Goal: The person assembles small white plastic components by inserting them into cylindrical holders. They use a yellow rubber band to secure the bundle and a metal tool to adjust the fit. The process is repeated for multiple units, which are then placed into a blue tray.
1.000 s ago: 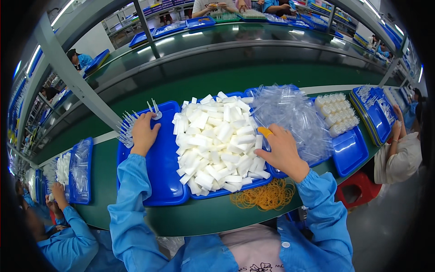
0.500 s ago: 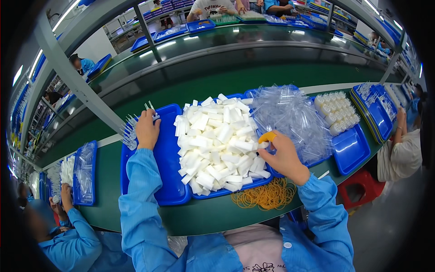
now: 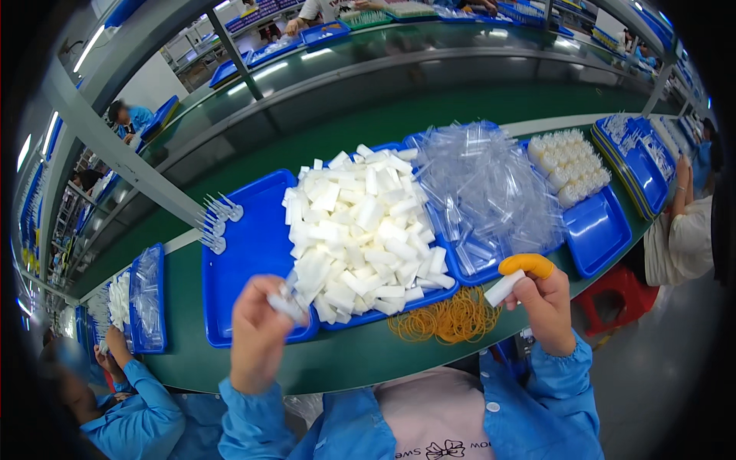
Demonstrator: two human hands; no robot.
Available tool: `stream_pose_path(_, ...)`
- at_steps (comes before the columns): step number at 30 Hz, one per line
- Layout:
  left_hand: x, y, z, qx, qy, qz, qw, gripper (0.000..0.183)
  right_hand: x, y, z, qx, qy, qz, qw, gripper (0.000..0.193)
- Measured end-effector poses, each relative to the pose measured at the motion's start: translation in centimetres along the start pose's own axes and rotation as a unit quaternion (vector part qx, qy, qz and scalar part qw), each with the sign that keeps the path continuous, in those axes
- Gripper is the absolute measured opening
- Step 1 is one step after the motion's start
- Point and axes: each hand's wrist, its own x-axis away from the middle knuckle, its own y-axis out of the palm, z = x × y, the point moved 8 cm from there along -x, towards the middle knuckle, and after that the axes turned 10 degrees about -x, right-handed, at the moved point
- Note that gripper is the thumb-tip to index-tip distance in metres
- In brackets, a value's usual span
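Observation:
My left hand [image 3: 259, 335] is raised over the near edge of the blue tray [image 3: 247, 261] and pinches a small clear piece with a white end. My right hand [image 3: 541, 302], an orange cot on its forefinger, holds one white tube [image 3: 504, 288] near the table's front edge. A heap of white tubes [image 3: 359, 230] fills the tray's right half between both hands. Behind my right hand lies a pile of clear plastic sleeves [image 3: 487, 192].
A bunch of yellow rubber bands [image 3: 445, 320] lies on the green table by my right hand. Clear pieces [image 3: 214, 218] stick up at the tray's far left. More blue trays [image 3: 596, 230] stand to the right, a red stool [image 3: 613, 303] below them. People in blue sleeves work at my left and right.
Both hands have drawn back from the tray toward my body. My left hand left the clear pieces holding one; my right hand lifted a white tube off the heap.

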Motion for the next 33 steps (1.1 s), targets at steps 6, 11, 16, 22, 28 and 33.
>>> stream_pose_path(6,5.6,7.4,-5.4,0.045,-0.057,-0.091,0.993,0.026,0.7,0.6,5.0,-0.141,0.051,-0.004,0.989,0.020)
stream_pose_path(11,6.1,10.1,-7.6,0.067,-0.045,-0.169,0.982,0.025,1.0,1.2,7.4,-0.204,0.099,0.004,0.974,0.026)
stream_pose_path(16,5.8,10.9,-8.3,0.057,-0.062,-0.194,0.977,0.023,1.0,1.7,8.1,-0.223,0.109,-0.017,0.969,0.029)
stream_pose_path(22,5.6,11.1,-8.4,0.041,-0.073,-0.210,0.974,0.023,0.7,1.7,8.2,-0.230,0.122,-0.008,0.966,0.021)
stream_pose_path(28,5.6,10.2,-8.5,-0.023,-0.037,-0.186,0.981,0.028,1.0,2.9,7.6,-0.183,0.123,-0.051,0.974,0.016)
stream_pose_path(33,5.5,9.6,-8.3,-0.010,-0.031,-0.171,0.985,0.032,1.1,2.1,7.7,-0.106,0.079,-0.044,0.990,0.014)
